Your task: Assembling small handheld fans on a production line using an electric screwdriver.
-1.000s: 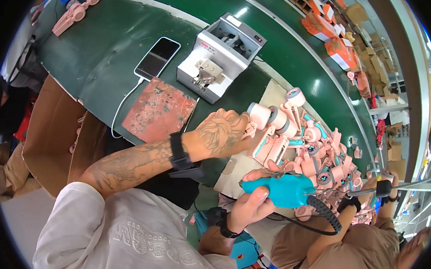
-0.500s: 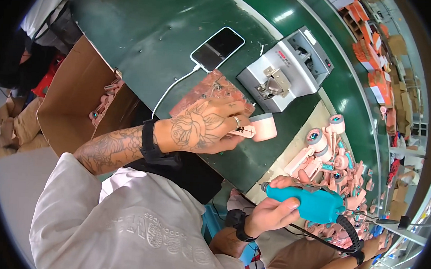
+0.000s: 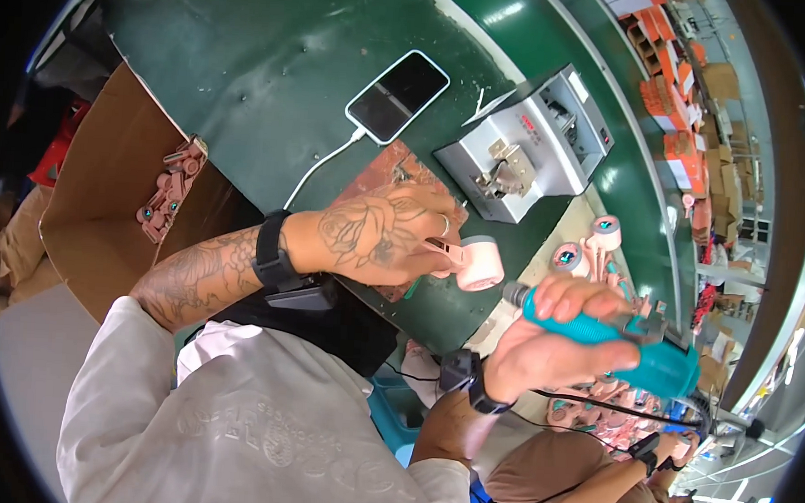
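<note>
My left hand [image 3: 371, 236] is closed on the handle of a pink handheld fan [image 3: 481, 263], over the table. The fan's round grey-rimmed head sticks out to the right of my fingers. My right hand [image 3: 552, 350] wraps round a teal electric screwdriver [image 3: 661, 363]. Its dark metal nose points left at the fan head, with a small gap between them; no bit can be made out. A worn reddish mat [image 3: 396, 167] lies partly under my left hand. Just beyond stands a grey screw feeder [image 3: 540, 145].
A white-edged phone [image 3: 398, 96] on a cable lies on the green table [image 3: 238, 88]. A cardboard box [image 3: 91, 208] with pink fans stands at left. More pink fans [image 3: 594, 412] are heaped at right, partly behind my right hand. A co-worker in brown [image 3: 559, 474] sits at lower right.
My right hand has raised the screwdriver up and away from my body, its nose closer to the fan head. The fan in my left hand has tilted, its head now lower.
</note>
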{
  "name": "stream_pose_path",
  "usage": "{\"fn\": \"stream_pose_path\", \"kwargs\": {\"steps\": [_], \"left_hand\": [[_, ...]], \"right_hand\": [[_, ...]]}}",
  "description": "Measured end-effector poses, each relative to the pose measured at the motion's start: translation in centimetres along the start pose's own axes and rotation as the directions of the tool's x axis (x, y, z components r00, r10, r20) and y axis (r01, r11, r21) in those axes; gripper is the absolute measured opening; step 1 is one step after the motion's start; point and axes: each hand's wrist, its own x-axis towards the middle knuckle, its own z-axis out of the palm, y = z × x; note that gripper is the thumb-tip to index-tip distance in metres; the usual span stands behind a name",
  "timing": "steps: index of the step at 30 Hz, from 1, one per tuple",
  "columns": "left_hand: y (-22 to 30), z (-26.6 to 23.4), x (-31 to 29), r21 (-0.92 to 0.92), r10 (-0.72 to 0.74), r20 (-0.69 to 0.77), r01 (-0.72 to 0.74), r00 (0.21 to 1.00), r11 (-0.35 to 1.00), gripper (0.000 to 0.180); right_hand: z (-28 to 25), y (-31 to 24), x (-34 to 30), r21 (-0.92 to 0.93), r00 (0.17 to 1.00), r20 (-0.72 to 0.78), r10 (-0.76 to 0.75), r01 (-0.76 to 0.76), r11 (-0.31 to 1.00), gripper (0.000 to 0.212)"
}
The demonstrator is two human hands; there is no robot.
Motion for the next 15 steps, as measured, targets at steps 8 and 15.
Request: {"fn": "stream_pose_path", "kwargs": {"steps": [8, 15], "left_hand": [[0.1, -1.2, 0.2, 0.172, -0.144, 0.061, 0.132, 0.988, 0.976, 0.025], [-0.1, -1.0, 0.4, 0.131, -0.160, 0.069, 0.150, 0.985, 0.980, 0.017]], "right_hand": [[4.9, 4.9, 6.2, -0.244, 0.984, -0.173, 0.033, -0.075, 0.967, 0.069], [5.0, 7.6, 7.3, -0.276, 0.994, -0.108, 0.031, -0.060, 0.959, 0.067]]}}
